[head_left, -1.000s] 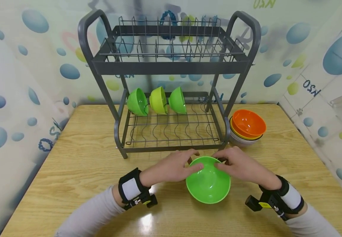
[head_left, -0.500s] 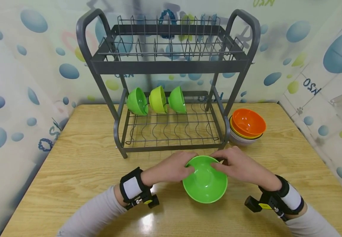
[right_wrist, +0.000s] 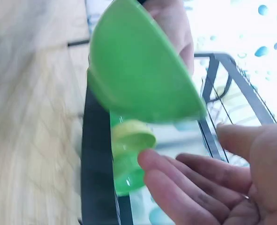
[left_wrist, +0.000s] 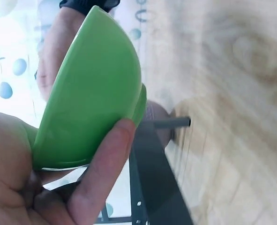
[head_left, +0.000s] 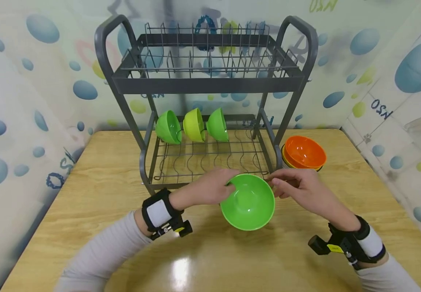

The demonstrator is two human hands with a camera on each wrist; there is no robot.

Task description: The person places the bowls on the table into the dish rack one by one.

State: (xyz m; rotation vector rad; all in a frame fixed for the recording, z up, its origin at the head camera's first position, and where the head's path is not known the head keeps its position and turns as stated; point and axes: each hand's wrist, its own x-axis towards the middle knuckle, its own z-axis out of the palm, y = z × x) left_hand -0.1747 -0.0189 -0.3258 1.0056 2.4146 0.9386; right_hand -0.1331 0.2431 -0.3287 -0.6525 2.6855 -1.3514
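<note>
A green bowl [head_left: 248, 205] is held up off the table in front of the rack, its inside facing the head camera. My left hand [head_left: 210, 187] pinches its left rim, the thumb inside and the fingers on the outer wall, as the left wrist view shows on the bowl [left_wrist: 93, 89]. Just right of the bowl, my right hand [head_left: 298, 188] is off the rim with loosely bent fingers and nothing between them. In the right wrist view a gap shows between the right hand [right_wrist: 213, 183] and the bowl [right_wrist: 138, 65].
A grey two-tier dish rack [head_left: 206, 86] stands behind the hands. On its lower tier two green bowls [head_left: 168, 127] [head_left: 217, 125] and a yellow-green bowl [head_left: 193, 125] sit tilted in a row. An orange bowl [head_left: 305, 151] tops a stack at the rack's right.
The left hand has closed on the bowl's rim and lifted it up toward the rack, slightly left. The right hand has let go of the rim and moved a little right.
</note>
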